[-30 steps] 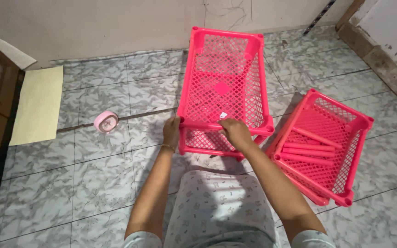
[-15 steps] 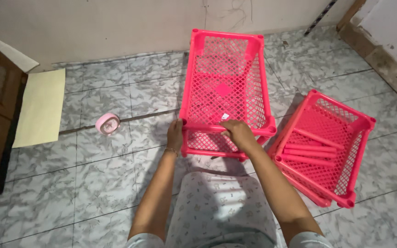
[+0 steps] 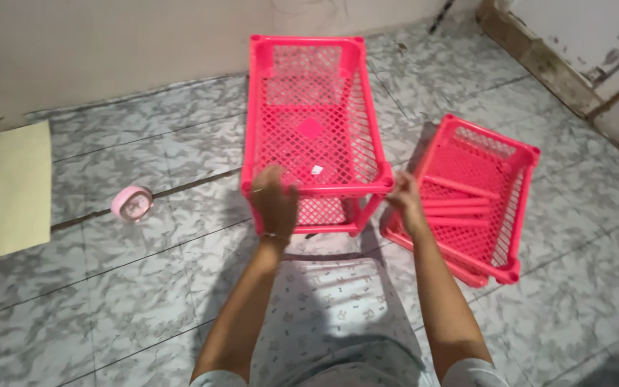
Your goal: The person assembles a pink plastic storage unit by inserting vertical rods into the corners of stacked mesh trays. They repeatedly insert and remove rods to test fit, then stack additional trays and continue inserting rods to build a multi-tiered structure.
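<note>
Hands spread to the near corners of the stacked pink lattice plastic baskets [image 3: 309,136]

Half a second ago both hands met mid-rim; now the left hand [image 3: 275,204] hovers loose-fingered at its near-left corner, the right hand [image 3: 402,201] curls on the near-right post, baskets standing on the grey tiled floor [image 3: 109,301].

Grey marbled floor tiles [image 3: 109,287] run up to a plain beige wall [image 3: 109,50]; right of that wall, what may be a wooden door frame [image 3: 539,64].
</note>
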